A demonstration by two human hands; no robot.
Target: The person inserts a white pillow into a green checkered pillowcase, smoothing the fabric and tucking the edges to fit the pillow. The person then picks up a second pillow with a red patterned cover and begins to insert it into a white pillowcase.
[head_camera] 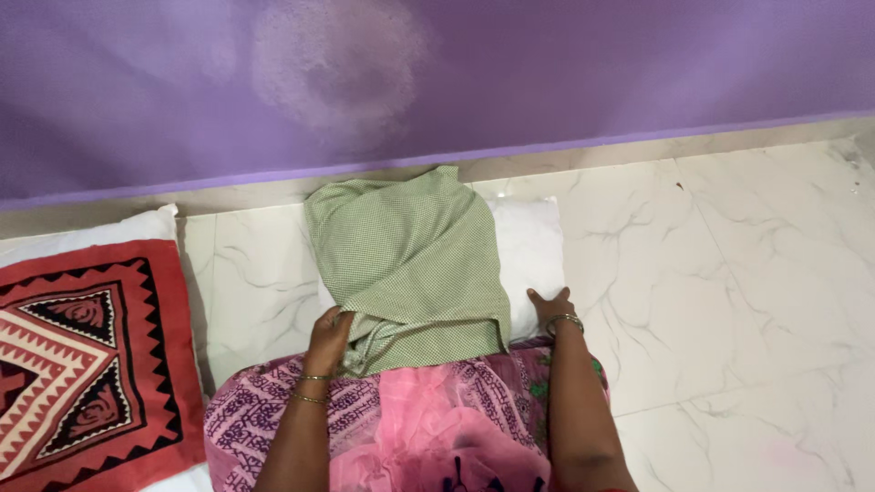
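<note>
My left hand (330, 339) grips the green checked cover's (410, 264) lower edge; my right hand (550, 305) lies flat on the white pillow (529, 251).

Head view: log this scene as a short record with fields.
setting: white marble floor against a purple wall
left hand: fingers gripping the open edge of the green checked cover
right hand: flat on the white pillow
cover state: pulled partly over the pillow, right side still bare
nearby: red patterned cushion on the left
lap: pink and purple garment
</note>
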